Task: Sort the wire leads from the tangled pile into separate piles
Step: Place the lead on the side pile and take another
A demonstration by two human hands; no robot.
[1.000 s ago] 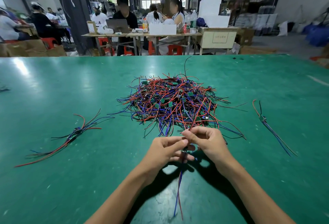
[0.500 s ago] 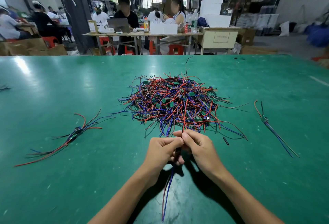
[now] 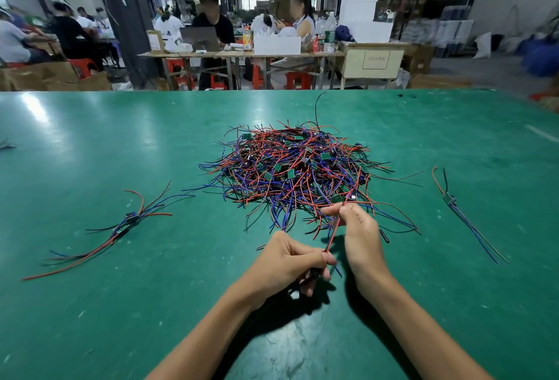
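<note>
Lead (image 3: 333, 233) is the thing to watch here: one red wire stretched between both hands, just in front of the pile (image 3: 298, 172) on the green table (image 3: 121, 143). Right hand (image 3: 358, 239) pinches its far end between thumb and forefinger, right at the pile's near edge. Left hand (image 3: 289, 261) has its fingers curled round the near end, down by the table and closer to the body, and a bit of blue wire sticks out past those fingers too. So the wire's long axis runs diagonally, from low and near at the left hand to up and away at the right, pointing straight into the pile.

That's the bit that matters, I think. The far end looks like it's still mixed in with the other strands, though I can't tell for sure how tangled it is under the right fingertips. The free direction is back toward the body, along the wire's own line, not sideways across the heap. Pull sideways and I'd guess it drags half the pile along.

Two sorted piles are already out there: a bundle (image 3: 127, 222) well off to the left and a smaller one (image 3: 453, 204) well off to the right. The right hand is the nearer one to the pile, the left nearer the body.
</note>
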